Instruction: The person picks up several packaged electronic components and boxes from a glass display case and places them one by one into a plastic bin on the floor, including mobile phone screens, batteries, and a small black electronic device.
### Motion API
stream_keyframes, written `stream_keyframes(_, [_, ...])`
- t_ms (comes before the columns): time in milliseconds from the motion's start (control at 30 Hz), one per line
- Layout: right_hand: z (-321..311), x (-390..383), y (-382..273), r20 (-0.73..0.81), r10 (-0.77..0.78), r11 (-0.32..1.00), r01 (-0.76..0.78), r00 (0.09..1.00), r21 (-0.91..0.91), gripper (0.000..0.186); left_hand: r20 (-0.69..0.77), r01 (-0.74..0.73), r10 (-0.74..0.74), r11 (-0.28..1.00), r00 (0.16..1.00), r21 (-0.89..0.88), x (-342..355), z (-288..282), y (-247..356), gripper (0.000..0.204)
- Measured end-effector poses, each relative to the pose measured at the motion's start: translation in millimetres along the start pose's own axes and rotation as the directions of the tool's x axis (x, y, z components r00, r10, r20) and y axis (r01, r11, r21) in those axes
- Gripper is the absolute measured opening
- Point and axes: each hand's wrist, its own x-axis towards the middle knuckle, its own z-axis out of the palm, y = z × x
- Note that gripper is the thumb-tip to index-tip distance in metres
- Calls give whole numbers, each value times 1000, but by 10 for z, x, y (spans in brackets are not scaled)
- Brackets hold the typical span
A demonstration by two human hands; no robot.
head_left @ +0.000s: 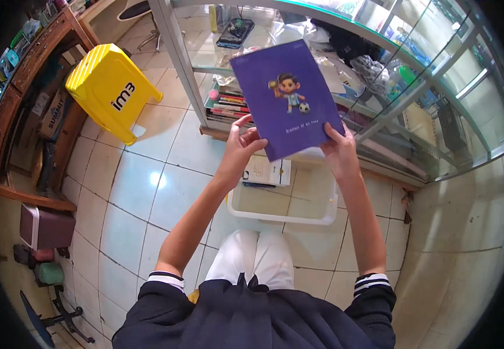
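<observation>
A purple notebook (pixel 275 110) with a cartoon footballer on its cover is held up in front of me, tilted a little. My left hand (pixel 245 145) grips its lower left edge, thumb on the front. At the lower right corner my right hand (pixel 340 148) is closed on it the same way, the other fingers behind. Below the notebook a clear plastic tub (pixel 281 218) with a white rim sits on the floor. Inside it, at the left, lies a small stack of books (pixel 266 171), the top one white; the notebook partly hides the tub's far side.
A glass display case (pixel 173 58) with stocked shelves stands ahead and to the right. At the left are a yellow plastic stool (pixel 109 96) and a wooden cabinet (pixel 25 195). A maroon box (pixel 47 227) rests near the cabinet. Tiled wall (pixel 455 250) rises at the right.
</observation>
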Motion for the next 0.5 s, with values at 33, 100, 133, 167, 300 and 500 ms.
stream_keyframes(33, [-116,-50,-15,29,10,1000,-9,1000,-26,40,0,-19,19,999,1000,-51,-34,-11,-28,63])
stream_keyframes(100, [-249,-180,-87,27,39,996,-37,999,-86,40,-61,-19,14,997,998,-79,-67,-102,-14,64])
stream_keyframes(133, [-289,-242,-114,30,70,987,-65,997,-145,41,-127,-26,13,994,992,-103,-64,-163,-1,64])
stream_keyframes(167, [-311,-313,-149,43,82,983,-73,996,-171,40,-124,-54,44,996,991,-77,-39,-233,-21,63])
stream_keyframes(300, [-578,-366,-155,71,88,954,-63,994,-292,40,40,61,-72,969,997,241,56,-498,-129,51])
stream_keyframes(500, [-873,-347,145,135,191,877,-107,972,-468,39,172,81,-218,812,961,578,57,-728,-484,48])
